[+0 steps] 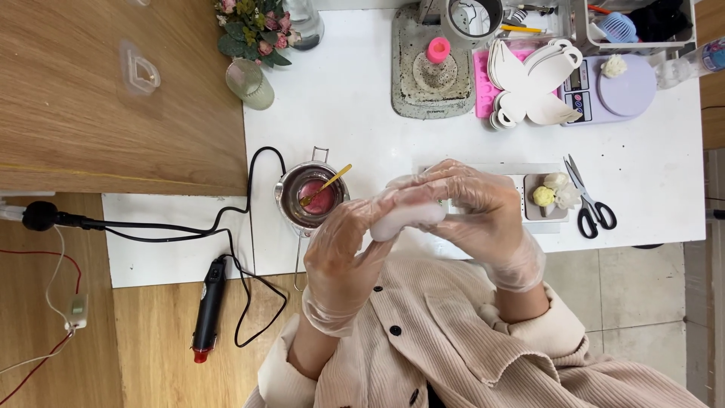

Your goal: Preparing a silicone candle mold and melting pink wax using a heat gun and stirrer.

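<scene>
Both gloved hands, left hand [351,242] and right hand [483,208], clamp the white mould [408,217] near the melting pot [310,198]; grip evenly, probably flexing gently.

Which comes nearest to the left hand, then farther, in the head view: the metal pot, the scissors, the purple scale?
From the left hand:
1. Metal pot, just up and left of it on the white table.
2. Scissors, across to the right.
3. Purple scale, far upper right.
</scene>
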